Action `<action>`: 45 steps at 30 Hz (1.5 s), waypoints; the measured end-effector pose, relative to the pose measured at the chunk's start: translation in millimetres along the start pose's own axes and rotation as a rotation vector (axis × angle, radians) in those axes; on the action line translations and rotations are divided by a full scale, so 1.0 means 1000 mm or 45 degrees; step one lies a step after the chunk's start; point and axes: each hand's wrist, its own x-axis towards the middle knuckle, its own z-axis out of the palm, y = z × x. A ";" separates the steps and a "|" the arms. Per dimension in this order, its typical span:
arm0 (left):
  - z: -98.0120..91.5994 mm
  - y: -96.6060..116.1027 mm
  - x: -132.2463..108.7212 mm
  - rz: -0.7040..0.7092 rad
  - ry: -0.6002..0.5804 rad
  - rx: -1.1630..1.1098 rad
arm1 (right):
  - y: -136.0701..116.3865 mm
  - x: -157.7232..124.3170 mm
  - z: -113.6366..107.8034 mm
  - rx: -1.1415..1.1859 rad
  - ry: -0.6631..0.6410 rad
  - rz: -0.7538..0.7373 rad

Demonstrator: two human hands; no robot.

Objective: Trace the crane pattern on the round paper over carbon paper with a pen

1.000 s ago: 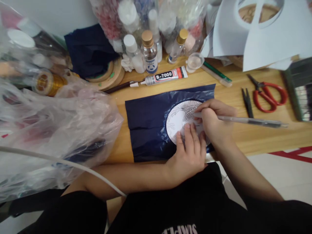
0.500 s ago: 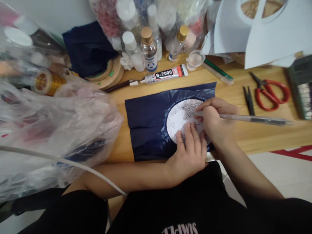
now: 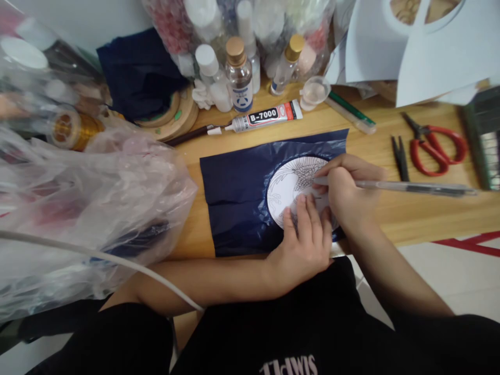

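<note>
A round white paper (image 3: 284, 193) with a fine black line drawing lies on a dark blue sheet (image 3: 236, 200) on the wooden table. My left hand (image 3: 304, 240) rests flat over the paper's lower part, fingers spread and pressing on it. In my right hand (image 3: 349, 194) is a slim clear pen (image 3: 417, 187), its tip low over the drawing and its long barrel pointing right. Whether the tip touches the paper I cannot tell. The paper's right side is hidden under my right hand.
Behind the sheet lie a B-7000 glue tube (image 3: 267, 117) and a green pen (image 3: 350, 111). Several bottles (image 3: 239, 78) and a small clear cup (image 3: 313, 92) stand farther back. Red-handled pliers (image 3: 435, 148) and black tweezers (image 3: 400, 158) are to the right. Plastic bags (image 3: 144, 192) crowd the left.
The pen and my right hand have shifted very slightly to the right. My left hand stays in place on the paper.
</note>
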 end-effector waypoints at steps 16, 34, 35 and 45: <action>0.000 0.001 0.000 0.007 -0.013 0.012 | -0.001 0.001 -0.001 0.028 -0.038 0.040; -0.001 0.000 0.001 -0.001 0.002 0.035 | 0.000 0.000 0.001 0.098 0.041 0.036; -0.001 0.000 0.001 0.001 -0.002 0.031 | 0.000 0.000 0.001 0.087 0.028 0.045; 0.000 -0.001 0.001 0.008 0.007 0.025 | 0.001 0.002 0.000 0.003 -0.018 0.008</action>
